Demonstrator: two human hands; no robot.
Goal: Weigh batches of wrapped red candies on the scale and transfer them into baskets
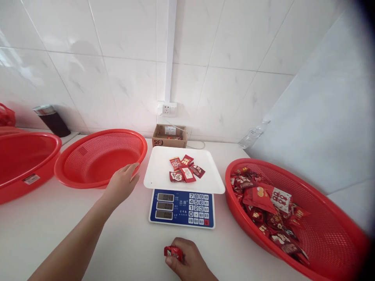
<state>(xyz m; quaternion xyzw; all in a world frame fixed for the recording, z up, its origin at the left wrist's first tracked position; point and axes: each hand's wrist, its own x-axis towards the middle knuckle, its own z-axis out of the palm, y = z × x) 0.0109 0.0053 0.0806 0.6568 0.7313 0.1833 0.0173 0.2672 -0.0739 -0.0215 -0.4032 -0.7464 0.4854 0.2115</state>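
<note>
Right hand [189, 257], in front of scale [182, 223], fingers closed around red packets [173, 253] (slick-looking; loosened grip could drop one). Left hand [121, 183], left of scale, fingers extended, nothing held; a careless sweep could scatter loose packets [188, 174] atop scale.

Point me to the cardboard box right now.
In the head view, the cardboard box is just left of centre, against the tiled wall, right behind the scale's white tray and below the wall socket.
</note>
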